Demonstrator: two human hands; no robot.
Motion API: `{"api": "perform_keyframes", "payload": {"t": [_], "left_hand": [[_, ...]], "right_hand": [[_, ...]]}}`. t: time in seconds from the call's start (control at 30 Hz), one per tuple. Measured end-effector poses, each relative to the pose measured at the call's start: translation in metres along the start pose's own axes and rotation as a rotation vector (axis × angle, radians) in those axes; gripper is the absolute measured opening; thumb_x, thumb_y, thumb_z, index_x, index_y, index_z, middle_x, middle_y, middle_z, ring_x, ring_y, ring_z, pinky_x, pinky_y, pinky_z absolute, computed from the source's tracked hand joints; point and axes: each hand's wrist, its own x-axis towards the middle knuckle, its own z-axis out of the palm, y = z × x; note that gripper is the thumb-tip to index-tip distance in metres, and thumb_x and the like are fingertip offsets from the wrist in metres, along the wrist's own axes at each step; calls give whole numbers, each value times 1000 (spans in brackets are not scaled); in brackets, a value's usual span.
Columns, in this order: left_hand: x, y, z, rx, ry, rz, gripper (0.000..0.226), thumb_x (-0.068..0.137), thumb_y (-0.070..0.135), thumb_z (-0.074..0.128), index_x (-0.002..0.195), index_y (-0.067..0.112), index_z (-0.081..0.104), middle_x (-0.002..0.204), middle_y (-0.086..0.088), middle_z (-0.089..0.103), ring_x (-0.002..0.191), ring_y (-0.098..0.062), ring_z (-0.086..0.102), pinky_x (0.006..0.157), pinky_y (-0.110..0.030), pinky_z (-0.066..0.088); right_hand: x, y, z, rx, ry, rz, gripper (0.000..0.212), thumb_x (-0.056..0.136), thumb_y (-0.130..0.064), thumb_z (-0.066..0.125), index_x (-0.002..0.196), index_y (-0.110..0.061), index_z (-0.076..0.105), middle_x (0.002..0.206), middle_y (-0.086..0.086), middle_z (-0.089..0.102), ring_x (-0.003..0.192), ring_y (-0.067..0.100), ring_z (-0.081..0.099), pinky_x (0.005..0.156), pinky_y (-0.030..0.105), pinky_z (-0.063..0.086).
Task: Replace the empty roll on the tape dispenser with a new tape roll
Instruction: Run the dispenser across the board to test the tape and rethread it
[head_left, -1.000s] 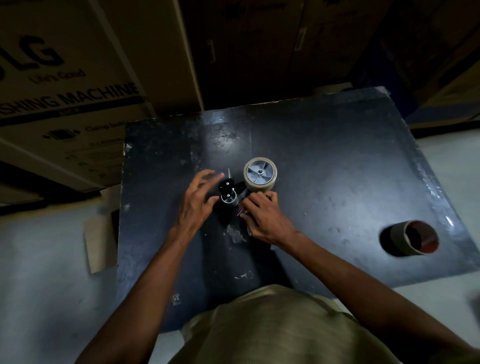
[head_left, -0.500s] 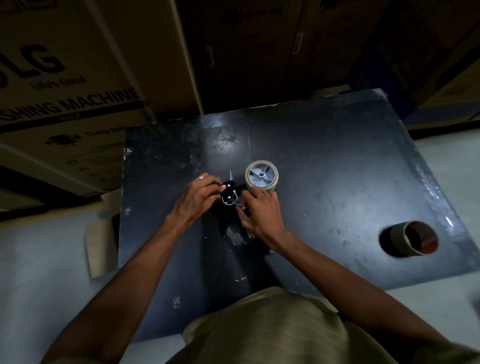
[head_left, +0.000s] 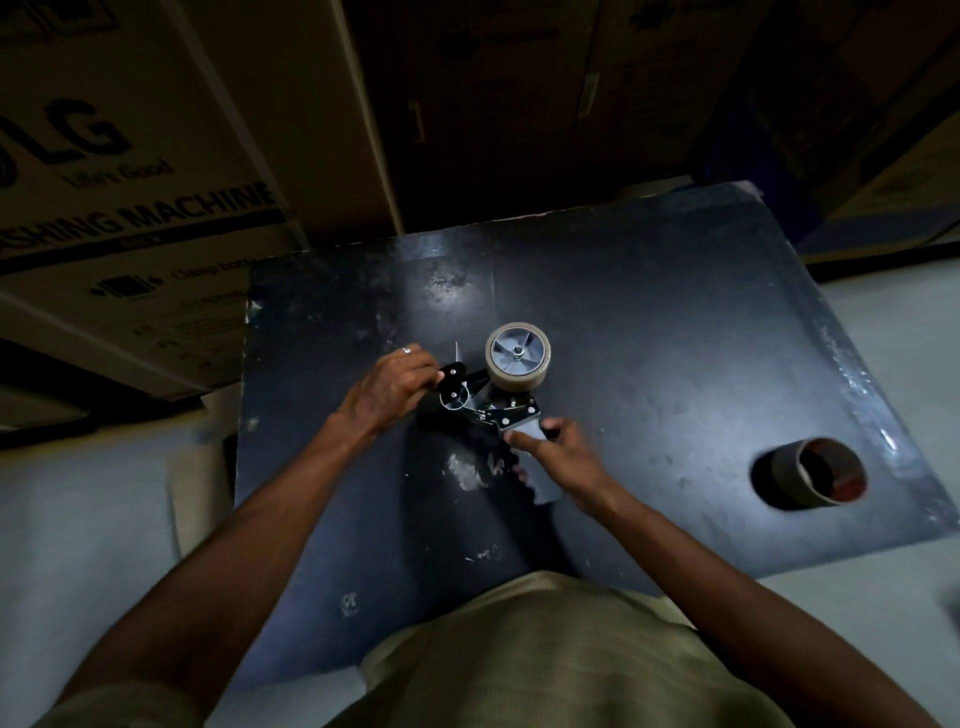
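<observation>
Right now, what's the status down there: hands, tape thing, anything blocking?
Left hand pinching the dispenser front end. Right hand gripping its handle. New tape roll mounted on the hub. Empty core lies aside at right, nothing in the way.

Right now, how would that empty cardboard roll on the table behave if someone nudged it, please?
The empty cardboard roll lies on its side, so it would probably roll along the table. It looks like a thin hollow tube, so likely light and easy to crush.
</observation>
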Motion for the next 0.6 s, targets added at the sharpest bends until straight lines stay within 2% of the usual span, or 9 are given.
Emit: {"api": "perform_keyframes", "payload": {"t": [0.07,0.13,0.2,0.23,0.33,0.4,0.47,0.53,0.6], "left_hand": [[2,-1,-2,1,-4,-14,27,95,16,53,79,2,69,81,-12,69,68,-30,63,63,-38,52],[0,2,-3,-15,-1,-51,25,93,15,54,82,1,71,84,-13,71,70,-30,66,62,-38,56],[-3,9,-1,-37,18,-114,17,86,7,59,86,-1,74,88,-15,74,74,-31,71,67,-37,59],[-5,12,1,-49,45,-158,15,81,0,61,88,-1,75,91,-15,75,77,-31,72,72,-37,59],[-10,20,8,-90,142,-316,32,74,-14,64,98,3,77,99,-13,77,88,-29,74,87,-34,55],[-13,29,12,-117,190,-415,33,79,-12,67,105,6,76,103,-11,77,92,-28,73,92,-26,52],[-17,39,15,-155,243,-509,34,84,-10,64,111,7,75,108,-11,76,97,-25,72,95,-21,49],[-21,51,16,-189,292,-572,37,86,-11,59,116,5,72,114,-12,74,101,-24,71,97,-24,50],[-25,62,17,-226,314,-615,39,88,-10,56,122,3,69,118,-14,72,105,-26,70,99,-27,50]], "right_hand": [[1,-3,-2,160,-190,97,45,86,-25,81,113,6,61,85,18,69,69,29,69,60,35,59],[-1,-6,-6,279,-367,156,25,89,-19,76,102,-2,64,82,18,66,68,27,65,60,33,55],[2,-8,-8,333,-510,205,16,91,-18,70,98,-8,59,84,13,64,68,23,61,57,28,51],[4,-8,-7,326,-539,224,13,91,-18,66,97,-9,59,84,11,64,67,20,60,55,27,50],[6,-10,-4,299,-524,279,14,92,-19,56,96,-9,65,79,5,64,61,15,57,50,24,47],[5,-12,-1,316,-525,302,14,90,-18,53,88,-10,65,70,2,59,58,16,57,48,24,47],[3,-12,1,373,-527,325,14,91,-15,53,80,-11,62,67,3,58,62,18,66,51,24,53],[0,-11,3,436,-520,326,16,93,-13,53,79,-11,61,70,5,61,67,19,70,56,25,58],[-3,-10,5,492,-538,313,16,97,-13,53,81,-12,58,67,3,58,57,14,64,48,22,54]]}}
